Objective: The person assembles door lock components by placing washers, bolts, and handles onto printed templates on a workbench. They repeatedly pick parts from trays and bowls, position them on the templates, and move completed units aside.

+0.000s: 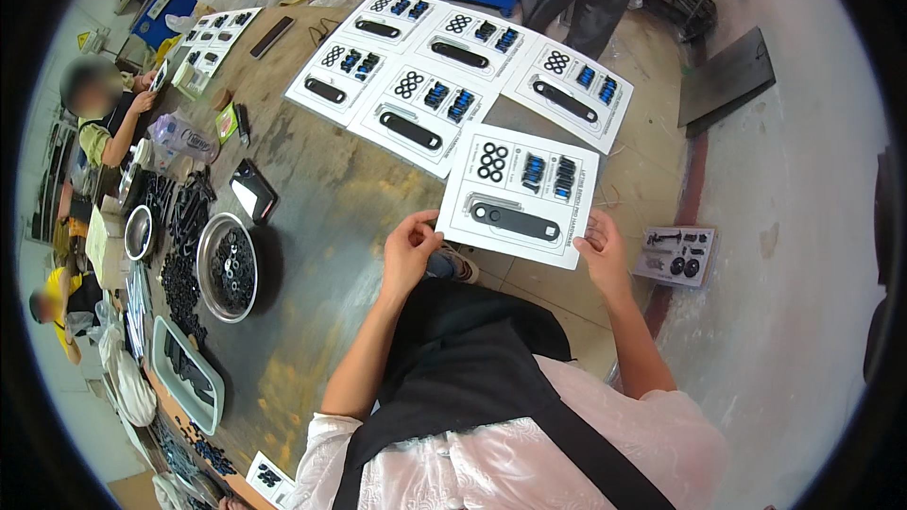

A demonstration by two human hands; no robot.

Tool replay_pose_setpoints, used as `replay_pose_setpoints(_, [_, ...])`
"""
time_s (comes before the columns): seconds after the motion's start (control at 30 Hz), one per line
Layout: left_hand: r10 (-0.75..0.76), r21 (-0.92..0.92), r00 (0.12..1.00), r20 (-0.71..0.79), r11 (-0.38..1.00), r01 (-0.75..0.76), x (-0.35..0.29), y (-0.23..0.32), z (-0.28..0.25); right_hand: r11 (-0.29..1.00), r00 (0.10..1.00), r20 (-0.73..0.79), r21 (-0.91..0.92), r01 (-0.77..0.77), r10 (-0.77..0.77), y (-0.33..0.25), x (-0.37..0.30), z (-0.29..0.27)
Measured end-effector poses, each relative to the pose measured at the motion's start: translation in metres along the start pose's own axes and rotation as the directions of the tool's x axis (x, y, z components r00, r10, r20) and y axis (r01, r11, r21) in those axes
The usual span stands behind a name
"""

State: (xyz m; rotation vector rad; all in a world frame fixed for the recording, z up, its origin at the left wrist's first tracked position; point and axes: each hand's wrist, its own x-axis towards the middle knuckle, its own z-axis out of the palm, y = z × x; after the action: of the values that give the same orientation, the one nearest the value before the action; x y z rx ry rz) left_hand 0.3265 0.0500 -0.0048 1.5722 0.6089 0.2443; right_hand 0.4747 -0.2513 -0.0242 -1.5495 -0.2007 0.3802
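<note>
Card between left hand and right hand, other cards beyond, bowl leftward

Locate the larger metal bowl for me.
In the head view, the larger metal bowl sits on the worktable, left of the left hand, pictured just above the pale rectangular tray.

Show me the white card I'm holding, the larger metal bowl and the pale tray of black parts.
White card [518, 195], head view: middle of its printed face.
Larger metal bowl [205, 266], head view: left inner wall.
Pale tray [207, 417], head view: inside, near its lower end.
</note>
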Motion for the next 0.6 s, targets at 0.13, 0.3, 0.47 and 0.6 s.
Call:
replay_pose_setpoints(0.13, [0.001,0.189,1.000,0.020,0.982,-0.005,0.028,0.005,0.021,0.999,0.996,-0.077,-0.003,-0.040,0.039,0.010,-0.003,-0.014])
replay_pose_setpoints(0.3, [0.021,0.375,1.000,-0.010,0.927,-0.016,0.039,0.016,0.035,0.997,0.987,-0.142,0.032,-0.071,0.075,0.025,-0.007,-0.017])
replay_pose_setpoints(0.47, [0.050,0.212,0.996,-0.080,0.977,-0.032,0.040,-0.006,0.036,0.995,0.981,-0.175,0.052,-0.080,0.088,0.022,-0.008,-0.004])
replay_pose_setpoints(0.6, [0.087,0.253,0.995,-0.051,0.965,-0.072,0.037,0.011,0.043,0.998,0.982,-0.186,0.059,-0.029,0.040,0.029,-0.002,0.001])
